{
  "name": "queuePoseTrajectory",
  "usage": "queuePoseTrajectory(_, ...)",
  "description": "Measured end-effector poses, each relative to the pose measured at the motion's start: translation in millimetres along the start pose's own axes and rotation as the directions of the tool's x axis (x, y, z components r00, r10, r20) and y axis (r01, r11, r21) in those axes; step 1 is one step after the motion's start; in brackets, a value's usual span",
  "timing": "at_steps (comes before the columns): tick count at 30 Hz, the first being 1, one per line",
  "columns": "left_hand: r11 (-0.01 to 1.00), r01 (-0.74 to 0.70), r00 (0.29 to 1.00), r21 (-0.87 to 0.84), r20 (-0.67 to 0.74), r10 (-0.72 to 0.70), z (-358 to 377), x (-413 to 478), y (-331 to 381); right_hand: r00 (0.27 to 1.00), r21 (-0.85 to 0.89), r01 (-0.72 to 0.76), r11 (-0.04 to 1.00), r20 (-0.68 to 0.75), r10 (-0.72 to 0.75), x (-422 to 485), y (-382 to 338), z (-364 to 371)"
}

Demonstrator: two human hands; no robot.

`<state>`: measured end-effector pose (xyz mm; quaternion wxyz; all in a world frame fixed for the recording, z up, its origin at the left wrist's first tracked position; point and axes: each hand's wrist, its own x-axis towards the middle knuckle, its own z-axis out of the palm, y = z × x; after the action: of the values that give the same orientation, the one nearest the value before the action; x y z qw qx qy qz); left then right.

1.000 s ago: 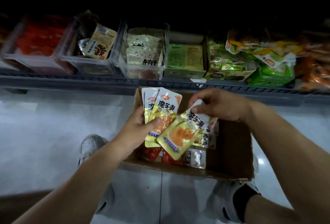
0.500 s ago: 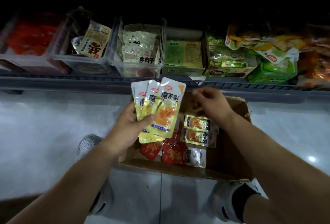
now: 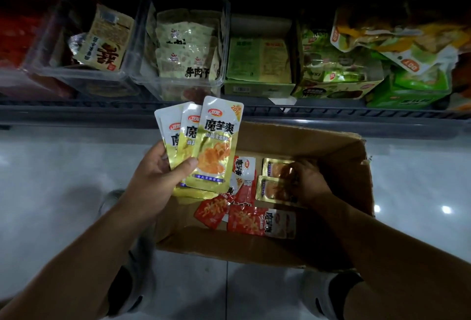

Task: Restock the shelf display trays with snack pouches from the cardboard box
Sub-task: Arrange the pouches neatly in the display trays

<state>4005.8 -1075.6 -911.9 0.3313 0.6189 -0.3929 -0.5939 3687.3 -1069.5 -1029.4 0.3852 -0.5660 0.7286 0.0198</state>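
Observation:
My left hand grips a fanned stack of yellow and white snack pouches, held upright above the left side of the cardboard box. Down inside the box, my right hand reaches onto two gold pouches lying at its middle; its blurred fingers curl over them, and I cannot tell whether they have hold. Red pouches lie along the box's near side. Clear display trays on the shelf hold other snack packs.
The shelf's dark rail runs just behind the box. Green cartons and loose green and yellow bags fill the shelf to the right. The box sits on a pale tiled floor between my shoes.
The pouch my right hand held a second ago has joined the left hand's stack, which rose. My right hand went from the box's far rim down onto the gold pouches.

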Motion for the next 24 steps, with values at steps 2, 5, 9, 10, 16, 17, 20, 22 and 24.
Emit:
queuePoseTrajectory(2,1.0,-0.007,1.0,0.01,0.018,0.006,0,0,1,0.999,-0.02,-0.037,0.999,-0.021,0.037,2,3,2)
queuePoseTrajectory(5,1.0,-0.017,0.999,0.017,0.034,0.016,0,1,0,0.995,-0.045,-0.094,0.995,-0.034,0.092,3,4,4)
queuePoseTrajectory(9,1.0,-0.025,0.999,0.016,0.045,0.025,1,0,1,0.99,-0.02,-0.141,0.99,0.031,0.141,3,3,6)
queuePoseTrajectory(10,1.0,-0.024,0.999,0.013,0.045,0.024,1,0,0,0.989,-0.009,-0.141,0.99,0.034,0.141,3,3,5)
queuePoseTrajectory(16,1.0,-0.023,0.999,0.008,0.04,0.023,2,0,-1,0.993,0.068,-0.111,0.992,0.038,0.108,3,6,10)
queuePoseTrajectory(17,1.0,-0.022,0.999,0.01,0.04,0.021,1,0,-1,0.994,0.077,-0.106,0.991,0.051,0.102,3,7,12)
queuePoseTrajectory(20,1.0,-0.017,0.999,0.01,0.041,0.016,1,1,0,0.993,0.074,-0.101,0.992,0.074,0.096,5,9,15)
queuePoseTrajectory(22,1.0,-0.015,0.999,0.005,0.044,0.015,2,2,0,0.994,0.049,-0.094,0.994,0.051,0.092,7,10,15)
queuePoseTrajectory(24,1.0,-0.02,0.999,0.0,0.048,0.02,2,3,-1,0.996,0.024,-0.09,0.996,0.028,0.089,10,11,16)
